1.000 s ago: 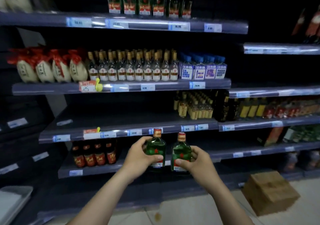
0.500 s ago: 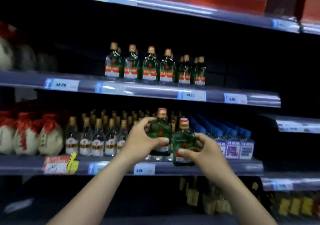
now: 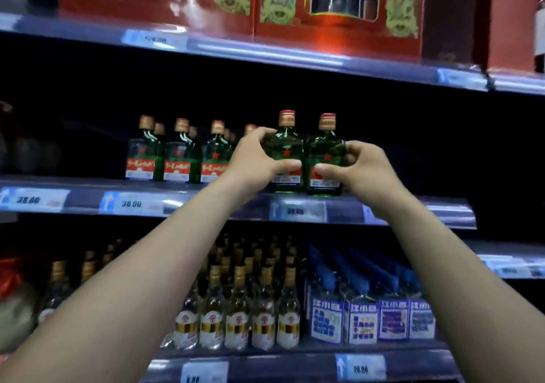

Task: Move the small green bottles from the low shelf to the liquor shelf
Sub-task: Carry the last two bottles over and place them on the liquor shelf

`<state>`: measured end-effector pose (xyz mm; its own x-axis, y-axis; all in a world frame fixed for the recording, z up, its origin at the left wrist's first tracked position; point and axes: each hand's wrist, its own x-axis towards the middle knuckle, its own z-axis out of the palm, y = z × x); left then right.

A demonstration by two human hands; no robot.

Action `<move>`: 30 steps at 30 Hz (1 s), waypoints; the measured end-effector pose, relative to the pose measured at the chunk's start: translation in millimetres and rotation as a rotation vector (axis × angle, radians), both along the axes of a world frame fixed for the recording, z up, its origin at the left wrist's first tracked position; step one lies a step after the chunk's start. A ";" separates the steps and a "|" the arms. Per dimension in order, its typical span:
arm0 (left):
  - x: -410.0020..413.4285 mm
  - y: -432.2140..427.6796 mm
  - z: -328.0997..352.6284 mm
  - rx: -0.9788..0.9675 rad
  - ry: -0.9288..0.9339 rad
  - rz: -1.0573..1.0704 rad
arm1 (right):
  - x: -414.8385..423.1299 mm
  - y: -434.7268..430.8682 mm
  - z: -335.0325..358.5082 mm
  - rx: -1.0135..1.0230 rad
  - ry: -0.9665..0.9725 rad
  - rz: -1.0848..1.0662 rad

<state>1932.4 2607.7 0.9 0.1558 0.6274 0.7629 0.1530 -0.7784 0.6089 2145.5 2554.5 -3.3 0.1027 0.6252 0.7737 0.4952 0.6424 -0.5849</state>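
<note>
My left hand (image 3: 253, 163) grips a small green bottle (image 3: 286, 146) with a red star and a red-gold cap. My right hand (image 3: 358, 171) grips a second small green bottle (image 3: 326, 154) right beside it. Both bottles are upright, side by side, with their bases at the front edge of the liquor shelf (image 3: 236, 202). To their left stands a row of matching green bottles (image 3: 180, 155) on the same shelf. Whether the held bottles rest on the shelf or hover just above it I cannot tell.
Red gift boxes (image 3: 295, 5) fill the shelf above. Below are clear bottles with gold caps (image 3: 250, 309) and blue boxed bottles (image 3: 374, 314). Price tags (image 3: 131, 204) line the shelf edges. To the right of the held bottles the shelf looks dark and bare.
Both hands have risen with the two green bottles from the low shelf up to the shelf holding the matching green bottles. The view has tilted upward.
</note>
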 end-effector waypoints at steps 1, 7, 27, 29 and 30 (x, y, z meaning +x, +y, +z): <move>6.6 3.2 6.4 0.010 -0.005 0.022 | 5.2 5.0 6.2 0.002 0.009 0.002; 35.8 20.4 21.4 0.031 0.033 0.111 | 34.1 28.5 15.2 -0.014 0.032 0.003; 58.8 31.9 -6.3 0.048 0.263 0.415 | 54.4 71.0 8.1 -0.154 -0.151 -0.034; 60.7 30.3 -8.4 0.092 0.267 0.443 | 56.7 71.6 8.8 -0.173 -0.154 -0.031; 61.6 30.0 -9.4 0.112 0.273 0.457 | 58.3 72.0 9.1 -0.178 -0.151 -0.023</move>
